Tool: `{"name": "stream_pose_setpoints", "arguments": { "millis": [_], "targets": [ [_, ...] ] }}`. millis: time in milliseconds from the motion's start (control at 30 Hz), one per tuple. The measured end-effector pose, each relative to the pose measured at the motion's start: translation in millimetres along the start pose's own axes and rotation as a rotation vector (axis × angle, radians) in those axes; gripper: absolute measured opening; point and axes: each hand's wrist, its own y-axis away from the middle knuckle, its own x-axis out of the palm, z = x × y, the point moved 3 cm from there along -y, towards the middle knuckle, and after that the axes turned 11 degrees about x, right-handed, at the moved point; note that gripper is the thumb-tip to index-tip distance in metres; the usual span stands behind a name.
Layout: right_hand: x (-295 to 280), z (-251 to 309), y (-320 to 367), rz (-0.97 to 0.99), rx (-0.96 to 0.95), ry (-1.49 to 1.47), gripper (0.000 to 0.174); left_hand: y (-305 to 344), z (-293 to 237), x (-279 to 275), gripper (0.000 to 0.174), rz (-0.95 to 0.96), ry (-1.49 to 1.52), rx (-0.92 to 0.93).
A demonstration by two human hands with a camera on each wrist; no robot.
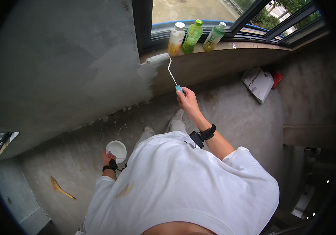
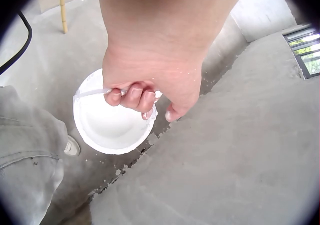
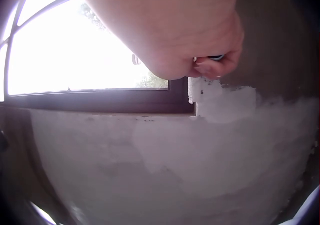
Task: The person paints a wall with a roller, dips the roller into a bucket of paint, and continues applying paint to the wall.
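Observation:
My right hand (image 1: 188, 101) grips the blue handle (image 1: 178, 88) of a paint roller, seen in the head view. The roller's white sleeve (image 1: 157, 58) lies against the grey wall (image 1: 109, 47), just below the end of the window sill. Pale wet-looking paint (image 1: 147, 72) covers the wall under the sleeve. Low on the other side, my left hand (image 1: 108, 157) carries a white bucket (image 1: 116, 141). In the left wrist view its fingers curl round the bucket's thin white handle (image 2: 91, 92), and the bucket hangs beneath. My right hand (image 3: 212, 52) hides most of the roller in the right wrist view.
Three bottles stand on the sill: a white-capped one (image 1: 176, 39), a green one (image 1: 192, 37) and another green one (image 1: 215, 38). A yellowish brush-like tool (image 1: 60, 188) lies on the floor. A white crumpled package (image 1: 258, 84) sits far right beside something red (image 1: 277, 79).

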Motion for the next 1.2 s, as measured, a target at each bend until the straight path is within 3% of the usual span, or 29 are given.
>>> {"name": "stream_pose_setpoints", "arguments": {
  "millis": [300,500,967,1200],
  "targets": [
    [19,10,-3,0.009,0.075,0.092,0.018,4,6,-6,0.033,-0.004,-0.008,-0.013],
    [40,3,-23,-0.021,0.008,0.085,0.018,2,3,-9,0.031,0.019,0.003,-0.012],
    [41,5,-16,-0.001,0.081,0.145,0.019,-14,2,-15,0.030,0.030,0.001,-0.026],
    [35,-13,-11,-0.039,-0.016,0.247,0.021,-12,0,-16,0.033,0.007,-0.017,-0.021]
  ]
}}
